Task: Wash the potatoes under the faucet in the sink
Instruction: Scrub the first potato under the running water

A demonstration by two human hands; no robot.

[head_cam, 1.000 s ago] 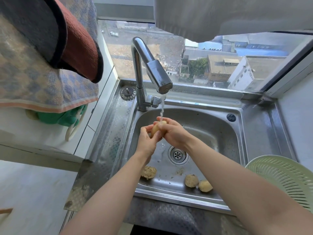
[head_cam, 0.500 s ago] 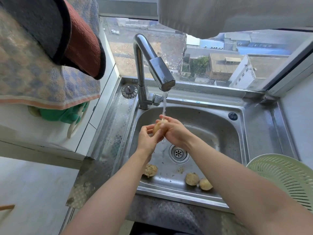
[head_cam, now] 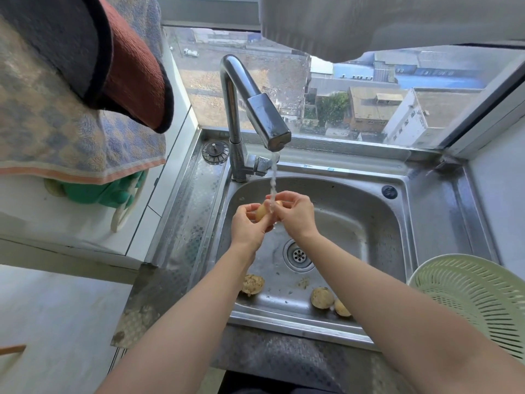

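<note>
Over the middle of the steel sink (head_cam: 369, 217), the left hand (head_cam: 246, 227) and right hand (head_cam: 297, 218) both curl their fingers round one small, pale, smooth potato (head_cam: 260, 214). They hold it under the faucet (head_cam: 255, 109), and the thin stream (head_cam: 273, 183) falls straight onto it. The right hand's fingers hide its far end.

On the sink floor by the near wall lies a round, dirt-crusted spud (head_cam: 252, 284), its left edge behind the left forearm. To the right lies a pair (head_cam: 322, 297) just as rough, touching each other, the nearer one partly covered by the right forearm. Crumbs of dirt (head_cam: 303, 282) lie between them and the round drain (head_cam: 299, 255).

The faucet is a bent chrome tube with a blocky head. A dark ribbed plug (head_cam: 215, 151) rests on the embossed ledge to its left. A pale green slotted plastic colander (head_cam: 468, 297) sits near right. Far left hangs a checked terry towel (head_cam: 71, 137), with a red-brown cloth (head_cam: 133, 81) over it.
</note>
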